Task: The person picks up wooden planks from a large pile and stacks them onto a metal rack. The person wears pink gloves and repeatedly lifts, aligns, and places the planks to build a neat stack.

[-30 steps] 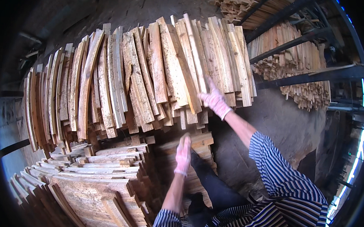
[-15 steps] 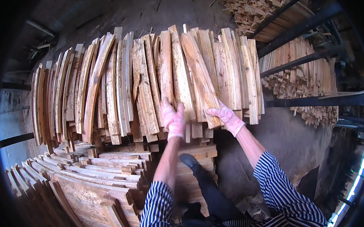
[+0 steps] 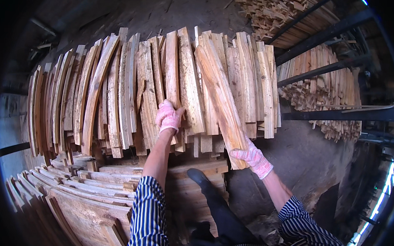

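My right hand (image 3: 253, 159), in a pink-and-white knit glove, is closed on the near end of a reddish wooden board (image 3: 220, 97). This board slants across the top of a wide pile of rough boards (image 3: 115, 88), its near end jutting out past the pile's front. Gloved in the same way, my left hand (image 3: 168, 116) is closed around the near end of another board (image 3: 172, 69), which lies between its neighbours in the middle of the pile. My left fingertips are partly hidden around that end.
At the lower left stand nailed wooden panels (image 3: 96, 211) in a row. More board piles (image 3: 324, 80) lie to the right, behind dark metal bars (image 3: 342, 114). My foot (image 3: 197, 176) is beside planks (image 3: 194, 191) below the front of the pile.
My right hand has drawn the slanting board toward me, so its near end sticks out further. My left hand has moved left and taken hold of a different board's end.
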The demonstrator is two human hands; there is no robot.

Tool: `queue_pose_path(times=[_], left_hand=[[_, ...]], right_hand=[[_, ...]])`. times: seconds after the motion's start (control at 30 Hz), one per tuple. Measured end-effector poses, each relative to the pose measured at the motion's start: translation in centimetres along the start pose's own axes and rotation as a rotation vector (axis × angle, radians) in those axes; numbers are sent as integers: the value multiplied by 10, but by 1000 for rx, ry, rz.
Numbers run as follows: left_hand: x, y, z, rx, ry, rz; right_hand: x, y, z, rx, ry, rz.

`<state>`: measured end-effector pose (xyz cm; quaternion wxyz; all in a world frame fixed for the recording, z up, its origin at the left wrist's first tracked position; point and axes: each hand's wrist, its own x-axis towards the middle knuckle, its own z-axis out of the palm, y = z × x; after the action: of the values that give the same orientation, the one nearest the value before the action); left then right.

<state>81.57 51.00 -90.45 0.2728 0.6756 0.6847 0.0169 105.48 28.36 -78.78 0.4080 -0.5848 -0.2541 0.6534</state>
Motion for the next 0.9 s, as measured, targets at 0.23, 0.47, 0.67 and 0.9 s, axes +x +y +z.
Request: queue_pose_path(times=[0.23,0.47,0.67,0.9], left_hand=[[5,-13,-42,-155,-121,-294],[-185,4,7,-1023,-363,-117],[-159,-53,-4,-749,270,-219],[-98,-120,-2,-286,253,-498]], right_hand=[[-22,-19,37,94,-55,56],[20,-12,86,-37,-17,152],[35,12,90,-2,-59,73],[40,12,141,-191,-80,-127]])
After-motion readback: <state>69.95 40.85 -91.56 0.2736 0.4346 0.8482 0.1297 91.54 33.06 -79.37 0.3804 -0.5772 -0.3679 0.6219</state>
